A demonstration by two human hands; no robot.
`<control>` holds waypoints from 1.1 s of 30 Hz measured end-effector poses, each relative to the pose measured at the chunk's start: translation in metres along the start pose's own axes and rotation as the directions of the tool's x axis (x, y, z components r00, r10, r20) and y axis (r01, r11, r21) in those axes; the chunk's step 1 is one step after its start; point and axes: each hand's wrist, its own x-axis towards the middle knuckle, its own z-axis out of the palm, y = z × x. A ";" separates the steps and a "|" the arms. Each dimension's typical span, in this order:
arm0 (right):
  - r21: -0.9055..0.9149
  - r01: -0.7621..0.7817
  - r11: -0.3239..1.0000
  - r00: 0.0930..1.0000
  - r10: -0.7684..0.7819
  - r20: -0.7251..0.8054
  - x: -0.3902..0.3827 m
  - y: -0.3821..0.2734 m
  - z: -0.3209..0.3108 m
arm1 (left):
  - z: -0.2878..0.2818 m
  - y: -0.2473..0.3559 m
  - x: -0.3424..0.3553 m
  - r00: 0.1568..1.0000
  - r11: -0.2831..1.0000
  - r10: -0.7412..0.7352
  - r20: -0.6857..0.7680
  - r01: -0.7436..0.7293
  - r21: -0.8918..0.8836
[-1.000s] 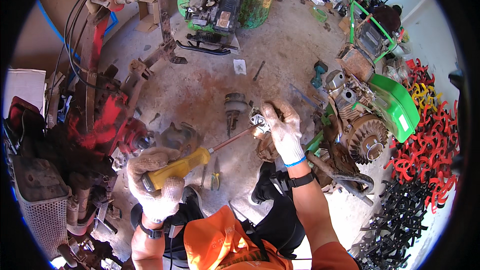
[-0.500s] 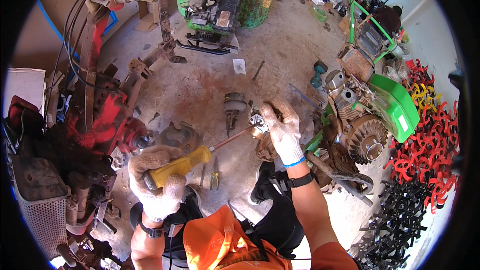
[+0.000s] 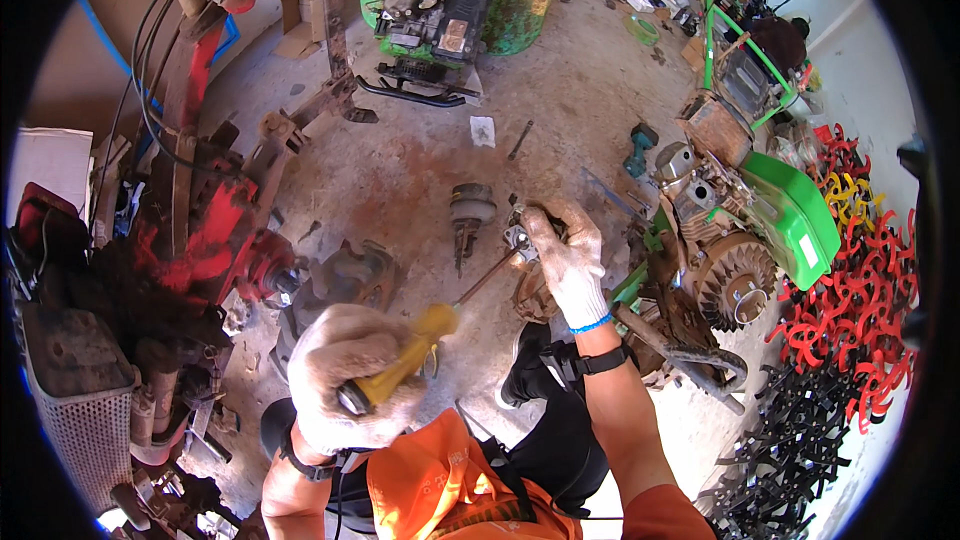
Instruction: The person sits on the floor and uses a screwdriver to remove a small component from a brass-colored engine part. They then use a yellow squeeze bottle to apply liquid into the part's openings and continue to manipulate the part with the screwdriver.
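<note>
My left hand (image 3: 350,375), in a pale knitted glove and somewhat blurred, is closed round a yellow-handled screwdriver (image 3: 420,340). Its thin shaft angles up to a small silvery metal part (image 3: 518,238); whether the tip touches it is hard to tell. My gloved right hand (image 3: 565,255) is closed on that part, its fingers partly covering it. Below it is a rusty round part (image 3: 533,300). A grey cylindrical part (image 3: 472,210) lies on the concrete floor (image 3: 400,160) just left of my right hand.
A green machine (image 3: 455,10) stands ahead, red machinery (image 3: 220,210) at left beside a perforated basket (image 3: 85,420). At right are a rusty engine (image 3: 730,280) with a green cover (image 3: 800,215), a teal drill (image 3: 640,150) and heaped blades (image 3: 870,290). A person (image 3: 785,50) is at far right back.
My left hand and the screwdriver handle have moved right and down, with the shaft now at a steeper angle. My right hand stays almost where it was.
</note>
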 end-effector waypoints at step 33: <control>0.037 0.174 0.984 0.965 -0.163 -0.207 0.034 0.020 0.003 | 0.019 0.062 0.067 0.980 0.820 -0.029 0.195 -0.088 0.565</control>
